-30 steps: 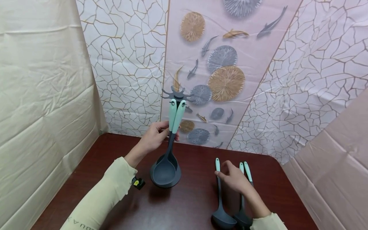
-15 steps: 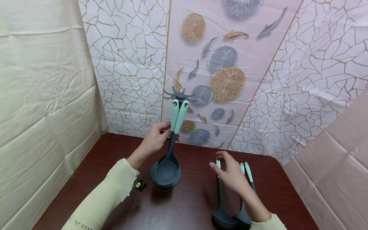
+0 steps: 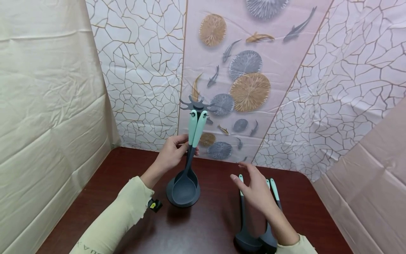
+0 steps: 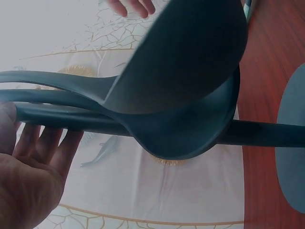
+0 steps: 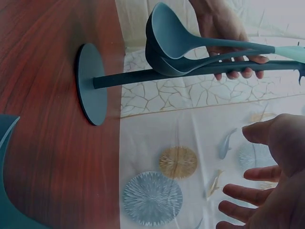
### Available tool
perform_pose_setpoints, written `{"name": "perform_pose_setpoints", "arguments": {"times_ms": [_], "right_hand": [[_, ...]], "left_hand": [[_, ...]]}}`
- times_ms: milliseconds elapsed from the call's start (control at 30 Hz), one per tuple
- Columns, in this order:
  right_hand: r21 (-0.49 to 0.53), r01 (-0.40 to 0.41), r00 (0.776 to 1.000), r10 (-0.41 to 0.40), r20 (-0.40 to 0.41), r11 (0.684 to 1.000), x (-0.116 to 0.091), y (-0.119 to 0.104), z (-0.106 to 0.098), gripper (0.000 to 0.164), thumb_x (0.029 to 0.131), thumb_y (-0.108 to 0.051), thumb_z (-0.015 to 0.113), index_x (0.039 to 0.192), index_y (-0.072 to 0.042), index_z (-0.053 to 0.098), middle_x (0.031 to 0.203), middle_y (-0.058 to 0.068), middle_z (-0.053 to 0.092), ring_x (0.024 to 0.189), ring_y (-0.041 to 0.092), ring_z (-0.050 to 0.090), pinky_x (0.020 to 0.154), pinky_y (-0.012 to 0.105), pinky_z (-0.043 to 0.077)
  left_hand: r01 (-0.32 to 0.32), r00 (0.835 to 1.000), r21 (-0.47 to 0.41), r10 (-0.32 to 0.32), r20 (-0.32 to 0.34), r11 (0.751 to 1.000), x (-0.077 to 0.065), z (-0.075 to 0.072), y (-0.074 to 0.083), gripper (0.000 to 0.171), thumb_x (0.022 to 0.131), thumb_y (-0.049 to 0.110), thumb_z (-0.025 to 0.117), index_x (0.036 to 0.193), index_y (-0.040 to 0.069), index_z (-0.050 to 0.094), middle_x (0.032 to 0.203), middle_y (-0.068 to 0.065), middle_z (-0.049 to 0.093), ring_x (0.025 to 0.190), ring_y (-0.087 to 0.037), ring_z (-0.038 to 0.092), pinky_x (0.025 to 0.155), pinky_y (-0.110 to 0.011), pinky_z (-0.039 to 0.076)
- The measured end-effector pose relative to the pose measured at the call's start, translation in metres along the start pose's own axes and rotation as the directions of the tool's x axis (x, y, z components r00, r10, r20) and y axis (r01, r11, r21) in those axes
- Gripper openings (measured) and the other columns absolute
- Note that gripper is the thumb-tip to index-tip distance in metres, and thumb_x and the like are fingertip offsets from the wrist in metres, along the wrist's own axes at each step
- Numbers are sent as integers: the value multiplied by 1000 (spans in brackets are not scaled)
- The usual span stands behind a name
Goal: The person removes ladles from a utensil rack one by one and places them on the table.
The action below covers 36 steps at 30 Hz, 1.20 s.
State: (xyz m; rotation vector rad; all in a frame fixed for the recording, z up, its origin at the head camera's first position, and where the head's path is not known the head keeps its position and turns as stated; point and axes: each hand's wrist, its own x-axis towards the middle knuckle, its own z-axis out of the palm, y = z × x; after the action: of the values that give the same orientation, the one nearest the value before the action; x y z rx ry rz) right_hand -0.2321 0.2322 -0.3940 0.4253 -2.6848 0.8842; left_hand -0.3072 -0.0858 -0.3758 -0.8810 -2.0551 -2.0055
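A dark grey utensil stand (image 3: 197,104) with a ring of hooks on top stands upright on a round base (image 5: 90,107). Two ladles hang from it by mint-green handles, the front ladle (image 3: 184,192) overlapping the rear ladle (image 5: 164,66). My left hand (image 3: 169,154) grips the stand's pole about halfway up, fingers behind it, beside the handles. On the right, my right hand (image 3: 257,192) hovers with thumb and fingers spread and nothing in its grasp. Below it lies a ladle-like utensil (image 3: 248,241), its mint handle end showing between thumb and fingers.
Two more mint-handled utensils lie at the right, one with a dark bowl-shaped head (image 3: 269,239), the other showing its handle (image 3: 274,190), both partly behind my right forearm. Patterned cloth (image 3: 142,77) backs the dark red table (image 3: 203,225).
My right hand has spread its fingers and shifted slightly up and left from beside the lying utensil's handle. My left hand keeps its grip; the stand is essentially still.
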Motion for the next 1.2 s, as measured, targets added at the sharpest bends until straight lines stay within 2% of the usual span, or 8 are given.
{"name": "perform_pose_setpoints", "arguments": {"times_ms": [133,300,533,667,800,967,1200], "right_hand": [[15,17,1000,-17,-14,1000,0,-1,-1,64,103,-48,70,150,-7,53,144,14,61,134,39,56,103,62,47],[33,38,998,-37,-42,999,0,-4,-3,64,102,-48,71,149,-9,54,144,13,62,135,37,56,105,62,46],[48,55,997,-52,-60,997,0,-10,-7,62,101,-46,72,149,-10,55,143,11,62,134,34,57,104,61,47],[59,72,995,-67,-76,996,0,-14,-8,61,101,-45,73,149,-10,55,144,10,61,134,34,57,104,60,47],[72,101,992,-95,-85,992,0,-17,-7,60,102,-42,73,149,-10,55,145,9,61,135,33,57,103,59,47],[88,123,990,-115,-87,989,0,-21,-6,59,102,-40,73,150,-12,55,146,9,60,138,31,55,107,60,45],[109,142,987,-132,-94,984,0,-28,-6,58,101,-39,75,149,-14,55,146,7,60,136,31,56,107,60,46]], "left_hand": [[-3,1000,19,4,-26,1000,-3,1,3,27,111,14,59,131,0,69,99,-15,77,91,-32,77,81,-41,62],[-21,997,58,25,-69,998,-6,3,6,27,111,16,59,133,5,70,96,-13,78,89,-32,78,78,-41,63],[-33,991,114,47,-126,993,-11,6,7,32,111,19,60,140,7,68,95,-18,78,85,-27,79,72,-36,62],[-39,987,123,57,-148,992,-13,9,7,32,111,18,60,140,7,68,95,-16,79,85,-24,79,72,-37,63],[-48,980,145,74,-184,988,-14,12,7,32,110,18,62,139,7,69,105,-11,80,87,-21,79,73,-37,63],[-25,963,189,75,-257,982,-17,18,7,31,109,20,64,138,12,71,114,-8,79,88,-20,80,70,-37,63],[-1,917,338,135,-374,941,-20,31,14,29,106,20,69,132,8,74,108,-10,78,89,-23,80,71,-36,64]]}}
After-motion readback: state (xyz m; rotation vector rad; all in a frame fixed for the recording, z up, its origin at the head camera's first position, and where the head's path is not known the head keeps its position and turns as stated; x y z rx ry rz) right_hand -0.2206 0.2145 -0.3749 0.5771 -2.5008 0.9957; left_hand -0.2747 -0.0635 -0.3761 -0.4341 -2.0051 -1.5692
